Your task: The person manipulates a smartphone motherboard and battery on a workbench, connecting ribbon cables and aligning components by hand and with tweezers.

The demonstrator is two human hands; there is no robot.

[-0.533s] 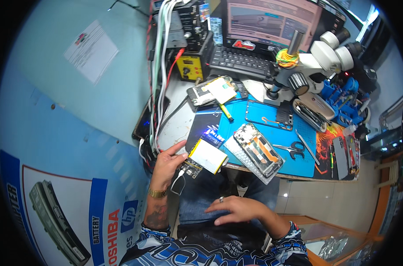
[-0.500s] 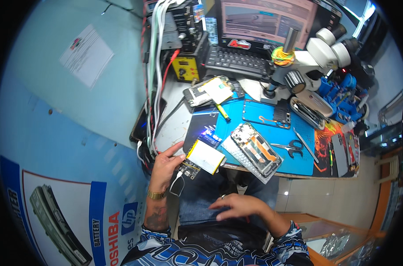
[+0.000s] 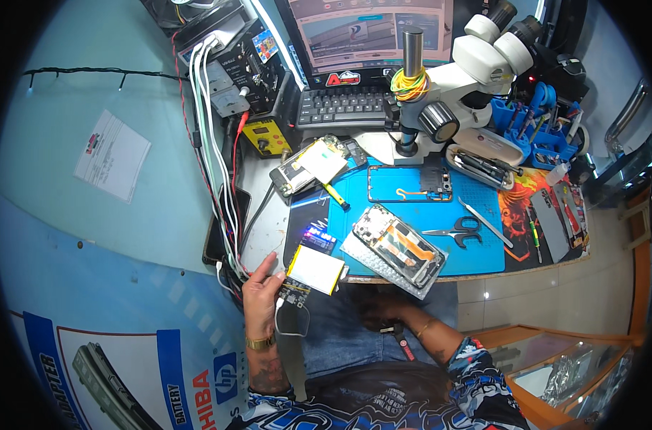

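My left hand (image 3: 261,297) grips the left edge of a small black circuit board (image 3: 296,292) at the table's front edge, thumb toward me. A white cable plugs into the board. Against it lies a flat white battery (image 3: 316,270) with yellow edges. Just beyond, a small blue-lit digital display (image 3: 318,238) glows. My right hand (image 3: 382,311) is in the shadow over my lap, below the table edge; its fingers cannot be made out. An opened phone (image 3: 399,245) rests on bubble wrap (image 3: 355,249), to the right of the battery.
On the blue mat (image 3: 476,258) are black scissors (image 3: 463,233), tweezers (image 3: 486,222) and a phone frame (image 3: 410,184). Another opened phone (image 3: 297,174) lies behind. A microscope (image 3: 440,118), keyboard (image 3: 344,107) and tool case (image 3: 481,163) stand farther back. Cables (image 3: 215,150) hang at left.
My right hand has moved forward from over my lap into the shadow by the table edge. My left hand stays on the board. The view has shifted, moving the table leftward in the picture.
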